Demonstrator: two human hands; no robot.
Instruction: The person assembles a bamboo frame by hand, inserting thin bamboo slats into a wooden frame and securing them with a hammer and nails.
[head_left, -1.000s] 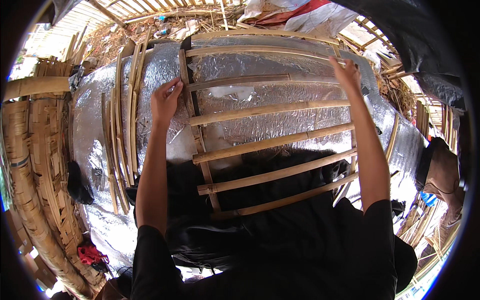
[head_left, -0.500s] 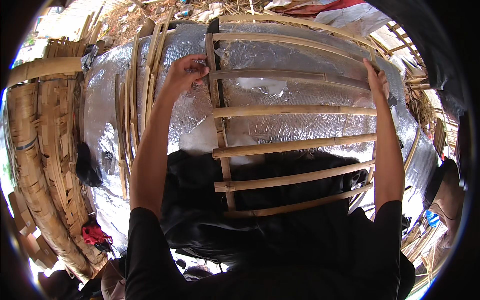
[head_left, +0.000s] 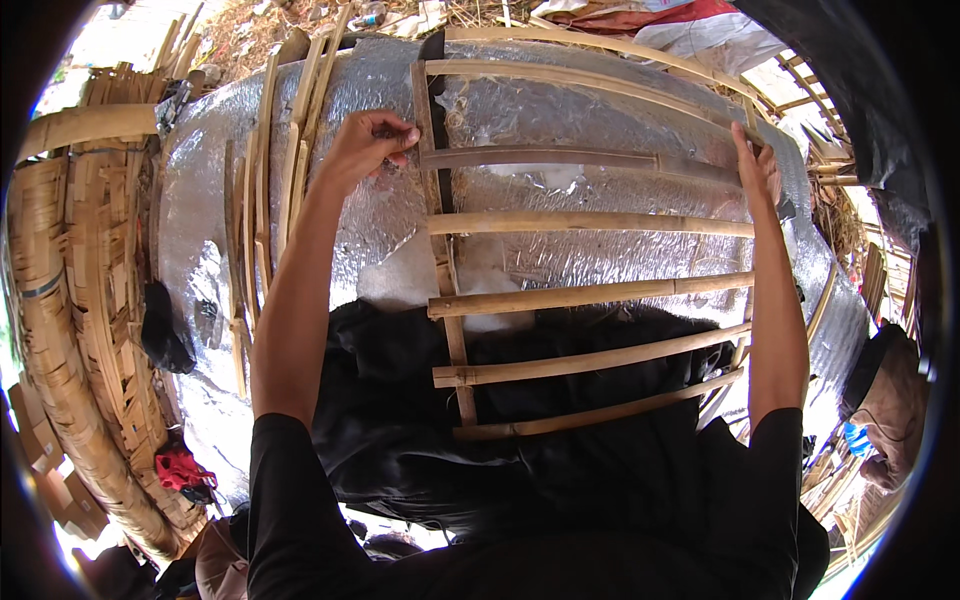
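Note:
A ladder-like bamboo frame lies in front of me, with several crosswise slats (head_left: 590, 222) on a narrow upright strip (head_left: 443, 260) at its left. One darker bamboo slat (head_left: 560, 156) crosses its upper part. Beside that slat's left end is my left hand (head_left: 368, 150), thumb and fingertips pinched together; whatever they hold is too small to make out. My right hand (head_left: 758, 168) is closed around the frame's right side, at the dark slat's right end, with one finger pointing up. The right ends of several slats are hidden behind my right hand and forearm.
Silvery foil sheeting (head_left: 390, 220) lies under the frame, with black cloth (head_left: 380, 370) nearer me. Loose bamboo strips (head_left: 300, 150) rest on the foil at left, beside rolled woven bamboo (head_left: 60, 300). A red cloth item (head_left: 182, 468) sits lower left.
The dark slat has shifted slightly toward me against the other slats. My left fingers have drawn closer together at its left end. My right hand stays at the right side.

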